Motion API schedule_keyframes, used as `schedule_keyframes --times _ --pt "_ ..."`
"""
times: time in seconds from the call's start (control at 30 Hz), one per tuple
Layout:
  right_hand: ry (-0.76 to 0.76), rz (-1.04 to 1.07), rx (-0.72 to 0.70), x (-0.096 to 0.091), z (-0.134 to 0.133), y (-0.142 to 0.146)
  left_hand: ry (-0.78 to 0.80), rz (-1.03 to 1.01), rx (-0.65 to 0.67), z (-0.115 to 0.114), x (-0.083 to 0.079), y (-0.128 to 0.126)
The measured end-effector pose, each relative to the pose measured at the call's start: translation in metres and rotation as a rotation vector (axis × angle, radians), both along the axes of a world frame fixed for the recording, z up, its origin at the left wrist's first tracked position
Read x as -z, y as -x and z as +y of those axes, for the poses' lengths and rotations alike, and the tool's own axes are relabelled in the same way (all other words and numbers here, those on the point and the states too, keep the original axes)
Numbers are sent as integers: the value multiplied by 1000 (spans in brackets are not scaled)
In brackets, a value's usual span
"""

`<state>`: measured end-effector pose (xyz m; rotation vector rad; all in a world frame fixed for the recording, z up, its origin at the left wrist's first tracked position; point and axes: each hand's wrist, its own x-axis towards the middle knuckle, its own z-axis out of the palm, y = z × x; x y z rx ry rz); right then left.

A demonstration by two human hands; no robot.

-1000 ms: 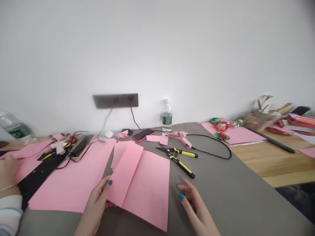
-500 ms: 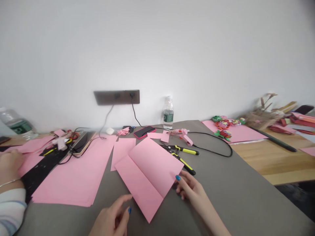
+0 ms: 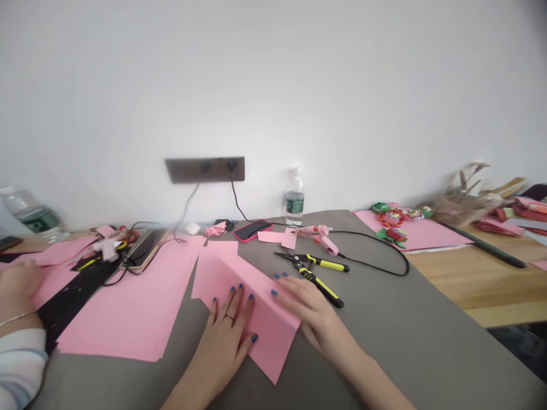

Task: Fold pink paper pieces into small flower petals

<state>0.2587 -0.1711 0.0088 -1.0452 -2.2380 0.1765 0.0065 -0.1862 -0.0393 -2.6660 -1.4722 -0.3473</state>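
I see the folded pink paper [image 3: 276, 337] lying mid-desk [image 3: 384, 319], just left of the pliers [image 3: 314, 270]. Left hand [image 3: 228, 324] is open, palm down, fingers spread on the sheet. Right hand [image 3: 305, 310] is open too, fingertips pressing near the fold. The paper looks light, thin and floppy. It likely creases easily and slides on the smooth top. I'd pinch it at the free near corner or along the fold.

Pink paper [image 3: 260, 307], blue-painted nails on both hands, yellow-and-black pliers [image 3: 314, 272], grey table mat [image 3: 384, 319], red-cased phone [image 3: 253, 230].
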Motion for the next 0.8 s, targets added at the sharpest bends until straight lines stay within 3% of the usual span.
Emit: schedule_keyframes --times 0.13,0.23,0.37,0.57,0.8 --pt "1 -322 -151 6 -4 -2 32 -57 52 1 -10 6" --pt "37 -392 -163 12 4 -12 60 -161 61 6 -23 11" --pt "65 -438 -202 13 13 -23 66 -281 -32 17 -32 18" --pt "102 -447 -206 9 14 -19 -75 -252 -30 26 -21 21" --pt "197 -390 -277 -7 9 -19 -106 -15 36 21 -13 14"
